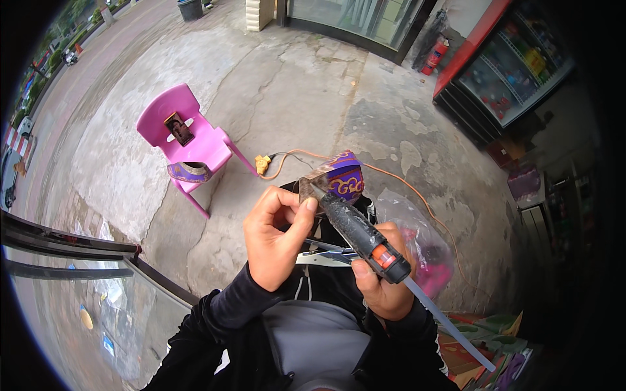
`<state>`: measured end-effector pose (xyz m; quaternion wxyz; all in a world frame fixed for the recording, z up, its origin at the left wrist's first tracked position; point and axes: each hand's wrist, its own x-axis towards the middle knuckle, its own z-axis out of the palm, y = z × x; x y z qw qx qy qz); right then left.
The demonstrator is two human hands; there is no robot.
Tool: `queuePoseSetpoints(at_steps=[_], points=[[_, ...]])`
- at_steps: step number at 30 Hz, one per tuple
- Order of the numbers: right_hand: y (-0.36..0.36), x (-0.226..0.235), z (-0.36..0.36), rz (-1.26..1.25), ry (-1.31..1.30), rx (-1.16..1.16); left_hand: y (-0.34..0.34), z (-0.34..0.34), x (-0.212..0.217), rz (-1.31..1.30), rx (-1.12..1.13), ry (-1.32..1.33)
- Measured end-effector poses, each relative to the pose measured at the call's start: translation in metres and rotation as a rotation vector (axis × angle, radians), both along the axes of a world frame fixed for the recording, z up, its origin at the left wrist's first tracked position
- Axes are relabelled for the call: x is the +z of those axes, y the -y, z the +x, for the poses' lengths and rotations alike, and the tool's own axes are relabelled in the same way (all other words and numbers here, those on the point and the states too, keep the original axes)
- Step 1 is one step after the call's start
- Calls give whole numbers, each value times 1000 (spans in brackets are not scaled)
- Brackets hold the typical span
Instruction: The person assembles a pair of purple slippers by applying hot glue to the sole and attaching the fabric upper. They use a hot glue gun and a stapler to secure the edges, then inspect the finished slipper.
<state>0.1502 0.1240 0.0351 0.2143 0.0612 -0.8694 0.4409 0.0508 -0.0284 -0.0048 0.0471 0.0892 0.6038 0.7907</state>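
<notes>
My left hand (274,238) pinches the edge of a curved purple fabric band (345,180) with gold scroll patterns and a brownish inner side. In my right hand (386,296) is a black glue gun (349,225), its tip touching or very close to the brown side near my left fingertips. A long translucent glue stick (450,324) sticks out of its back end. Below the glue gun, what looks like a pair of scissors (326,253) lies across my lap, partly hidden by my hands.
A pink plastic chair (212,144) ahead on the left holds another purple band (189,173) and a dark picture card (178,129). An orange cord (411,186) runs over the concrete near a yellow socket (262,164). A clear bag (427,244) with pink contents lies right.
</notes>
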Motion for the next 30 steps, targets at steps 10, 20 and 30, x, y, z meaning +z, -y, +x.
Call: queuePoseSetpoints(at_steps=[10,20,30], points=[[-12,-2,12,-47,133,-240,3,0,-1,-58,-25,-59],[-18,-9,17,-203,175,-283,3,0,-3,-72,-25,-92],[-16,-9,15,-156,158,-280,0,1,0,-17,-3,-32]])
